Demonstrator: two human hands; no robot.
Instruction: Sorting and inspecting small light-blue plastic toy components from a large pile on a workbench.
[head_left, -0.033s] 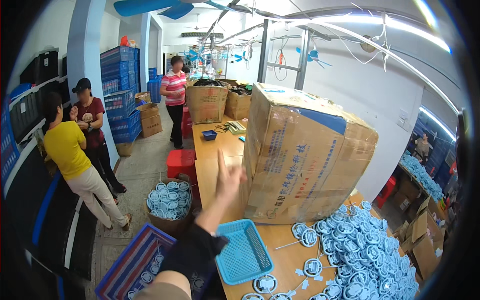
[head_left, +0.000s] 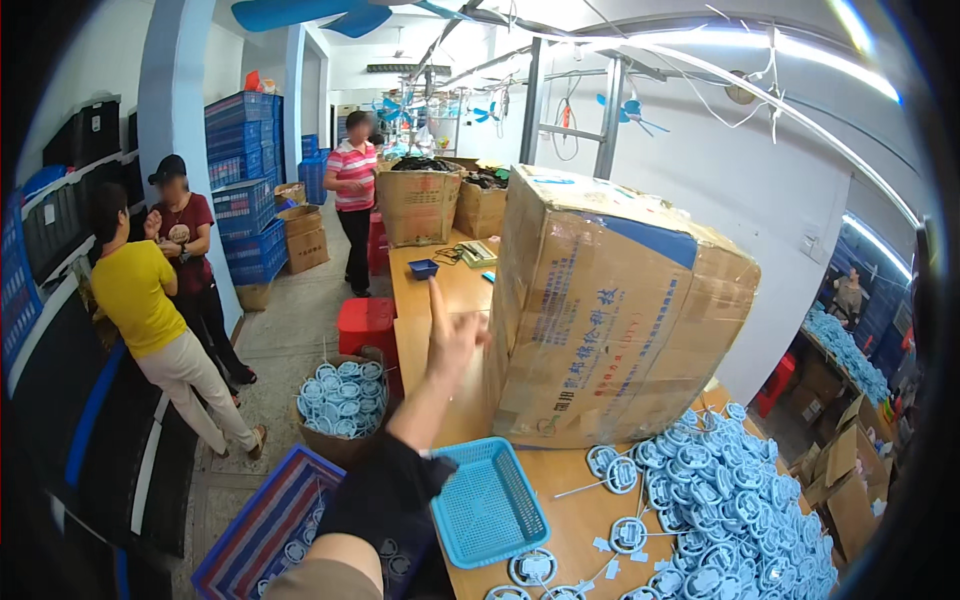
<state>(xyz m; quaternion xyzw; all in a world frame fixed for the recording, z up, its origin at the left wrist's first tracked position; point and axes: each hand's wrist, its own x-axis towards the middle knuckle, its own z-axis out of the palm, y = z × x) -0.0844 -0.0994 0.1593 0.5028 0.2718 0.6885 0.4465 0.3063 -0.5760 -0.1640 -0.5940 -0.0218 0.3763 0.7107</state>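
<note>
I see the left hand empty, index finger straight, the others looking bent. The big box stands just right; I can't tell whether they touch. I judge a steady wrist points best.

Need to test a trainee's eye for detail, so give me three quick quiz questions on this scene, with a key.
1. True or false: on the hand, one of the fingers is extended.
2. Where does the basket sit?
A. On the floor
B. On the table
C. On a red stool
3. Fill the gap: the parts piled beside the carton are light ____.

Key:
1. True
2. B
3. blue
</note>
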